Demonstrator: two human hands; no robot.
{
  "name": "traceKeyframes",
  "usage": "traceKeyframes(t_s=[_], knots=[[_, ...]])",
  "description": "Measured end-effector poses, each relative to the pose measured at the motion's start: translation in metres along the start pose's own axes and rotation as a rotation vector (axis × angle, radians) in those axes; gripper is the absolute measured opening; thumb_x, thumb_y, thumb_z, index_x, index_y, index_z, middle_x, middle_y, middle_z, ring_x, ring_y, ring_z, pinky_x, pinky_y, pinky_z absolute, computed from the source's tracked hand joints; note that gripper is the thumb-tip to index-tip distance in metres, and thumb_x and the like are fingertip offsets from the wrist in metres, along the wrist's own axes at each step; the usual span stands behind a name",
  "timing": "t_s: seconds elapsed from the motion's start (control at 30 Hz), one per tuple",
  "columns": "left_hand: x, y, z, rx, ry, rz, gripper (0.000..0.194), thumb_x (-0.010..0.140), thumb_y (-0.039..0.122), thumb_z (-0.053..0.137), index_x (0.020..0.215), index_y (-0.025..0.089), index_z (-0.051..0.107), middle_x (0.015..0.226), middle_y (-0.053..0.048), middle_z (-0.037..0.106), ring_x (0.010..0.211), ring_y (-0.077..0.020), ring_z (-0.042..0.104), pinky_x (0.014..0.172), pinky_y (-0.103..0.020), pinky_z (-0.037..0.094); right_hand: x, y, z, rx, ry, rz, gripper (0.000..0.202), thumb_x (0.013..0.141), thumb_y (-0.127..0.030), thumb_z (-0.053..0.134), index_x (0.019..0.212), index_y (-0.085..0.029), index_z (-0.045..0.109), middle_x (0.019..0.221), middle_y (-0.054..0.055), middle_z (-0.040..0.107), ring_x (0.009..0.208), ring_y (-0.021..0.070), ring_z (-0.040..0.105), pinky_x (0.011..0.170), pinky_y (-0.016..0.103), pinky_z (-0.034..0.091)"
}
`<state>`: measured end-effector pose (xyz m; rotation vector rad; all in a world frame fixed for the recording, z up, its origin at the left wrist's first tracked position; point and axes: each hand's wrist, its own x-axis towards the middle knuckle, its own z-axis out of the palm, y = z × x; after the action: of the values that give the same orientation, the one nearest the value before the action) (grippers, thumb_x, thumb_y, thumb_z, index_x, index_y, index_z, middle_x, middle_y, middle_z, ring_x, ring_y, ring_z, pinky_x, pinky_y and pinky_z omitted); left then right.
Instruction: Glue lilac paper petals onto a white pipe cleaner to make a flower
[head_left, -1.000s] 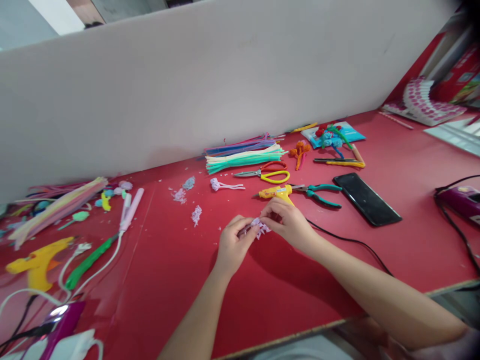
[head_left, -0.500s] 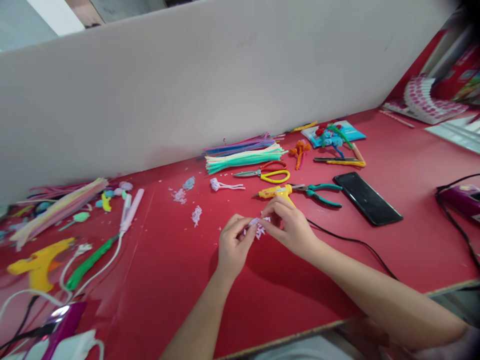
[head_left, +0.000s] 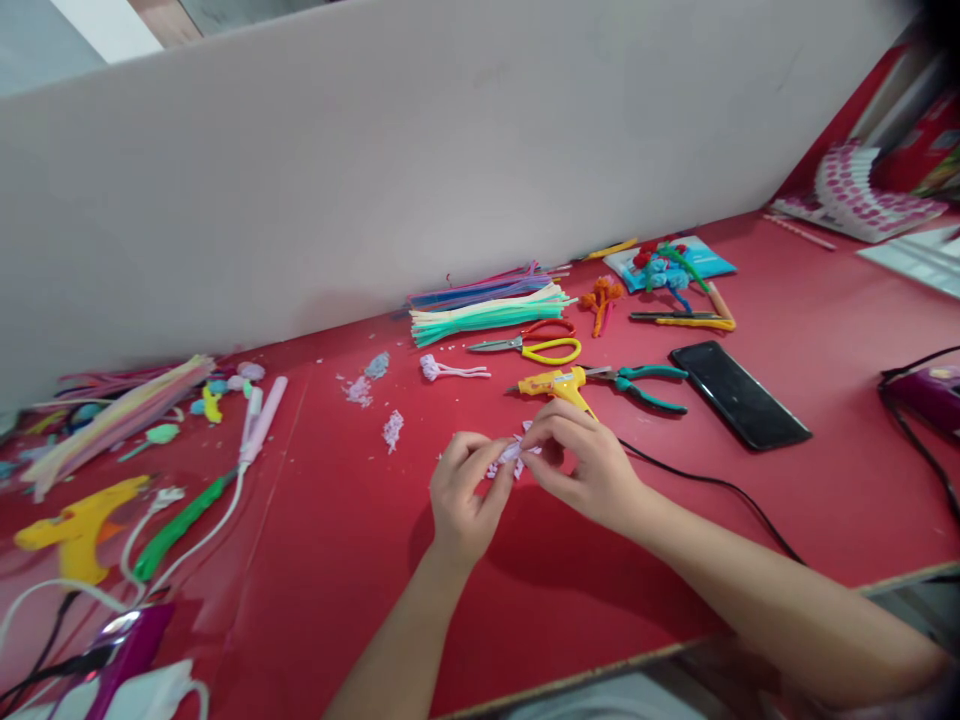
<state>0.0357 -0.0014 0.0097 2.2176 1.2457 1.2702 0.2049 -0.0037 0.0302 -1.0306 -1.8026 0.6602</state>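
Observation:
My left hand (head_left: 466,492) and my right hand (head_left: 583,462) meet over the red table (head_left: 360,560), both pinching a small pale lilac piece (head_left: 511,453) between fingertips. Lilac scraps (head_left: 528,432) lie just beneath and behind the fingers. Close behind my right hand is a yellow glue gun (head_left: 555,383), its handle partly covered by the fingers. A lilac piece with thin stems (head_left: 451,369) lies farther back, left of the glue gun. Small lilac piles (head_left: 393,430) are on the table to the left of my hands.
Scissors (head_left: 534,346), teal-handled pliers (head_left: 646,388) and a black phone (head_left: 739,395) lie behind and right. Pipe cleaner bundles (head_left: 487,315) rest by the white partition (head_left: 420,150). Another yellow glue gun (head_left: 82,525), a pink iron (head_left: 262,425) and cables are at left.
My fingertips have shifted slightly, and more of the lilac piece shows between them. The view has turned slightly; the objects on the table have stayed in place.

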Motion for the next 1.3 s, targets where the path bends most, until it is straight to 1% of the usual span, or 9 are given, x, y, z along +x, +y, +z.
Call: traceKeyframes(t_s=[0.27, 0.43, 0.7, 0.83, 1.1, 1.3], knots=[[0.0009, -0.0001, -0.0017, 0.084, -0.003, 0.058, 0.024, 0.082, 0.017, 0.055, 0.105, 0.021, 0.063, 0.083, -0.004, 0.058, 0.074, -0.0137, 0.055, 0.066, -0.025, 0.046, 0.0010, 0.0010, -0.0013, -0.042, 0.012, -0.017, 0.007, 0.086, -0.021, 0.052, 0.085, -0.020, 0.059, 0.080, 0.004, 0.055, 0.067, 0.0128, 0.052, 0.060, 0.026, 0.045], [0.0000, -0.0013, -0.0017, 0.107, -0.016, 0.060, 0.025, 0.082, 0.016, 0.055, 0.105, 0.020, 0.063, 0.083, -0.005, 0.059, 0.075, -0.0137, 0.056, 0.067, -0.025, 0.046, 0.0011, 0.0036, 0.0005, -0.050, 0.027, -0.032, 0.007, 0.085, -0.020, 0.053, 0.084, -0.019, 0.059, 0.079, 0.003, 0.055, 0.067, 0.0124, 0.052, 0.060, 0.025, 0.044], [-0.0001, -0.0029, -0.0008, 0.124, 0.011, 0.100, 0.028, 0.080, 0.013, 0.058, 0.107, 0.020, 0.063, 0.082, -0.004, 0.057, 0.074, -0.0128, 0.055, 0.067, -0.025, 0.045, 0.0001, 0.0072, 0.0020, -0.070, 0.028, -0.040, 0.008, 0.086, -0.020, 0.052, 0.083, -0.019, 0.059, 0.077, 0.003, 0.054, 0.067, 0.0125, 0.052, 0.061, 0.025, 0.044], [0.0012, -0.0009, -0.0017, 0.107, 0.002, 0.088, 0.027, 0.080, 0.016, 0.058, 0.107, 0.021, 0.062, 0.083, -0.004, 0.057, 0.075, -0.0139, 0.055, 0.067, -0.026, 0.046, -0.0001, 0.0077, 0.0030, -0.073, 0.027, -0.037, 0.008, 0.086, -0.020, 0.051, 0.083, -0.020, 0.059, 0.077, 0.003, 0.054, 0.067, 0.0129, 0.053, 0.062, 0.025, 0.045], [0.0004, -0.0009, -0.0002, 0.099, -0.002, 0.055, 0.024, 0.081, 0.015, 0.054, 0.103, 0.020, 0.063, 0.083, -0.005, 0.057, 0.074, -0.0138, 0.055, 0.067, -0.026, 0.046, 0.0001, 0.0057, 0.0016, -0.091, 0.031, -0.020, 0.007, 0.085, -0.022, 0.052, 0.085, -0.020, 0.059, 0.080, 0.004, 0.055, 0.065, 0.0129, 0.052, 0.061, 0.026, 0.044], [0.0012, -0.0005, -0.0003, 0.099, -0.015, 0.051, 0.022, 0.082, 0.015, 0.054, 0.102, 0.019, 0.063, 0.082, -0.005, 0.058, 0.075, -0.0138, 0.055, 0.068, -0.026, 0.045, 0.0003, 0.0070, 0.0024, -0.095, 0.026, -0.028, 0.007, 0.085, -0.020, 0.052, 0.083, -0.020, 0.059, 0.078, 0.003, 0.055, 0.065, 0.0124, 0.052, 0.061, 0.025, 0.044]])
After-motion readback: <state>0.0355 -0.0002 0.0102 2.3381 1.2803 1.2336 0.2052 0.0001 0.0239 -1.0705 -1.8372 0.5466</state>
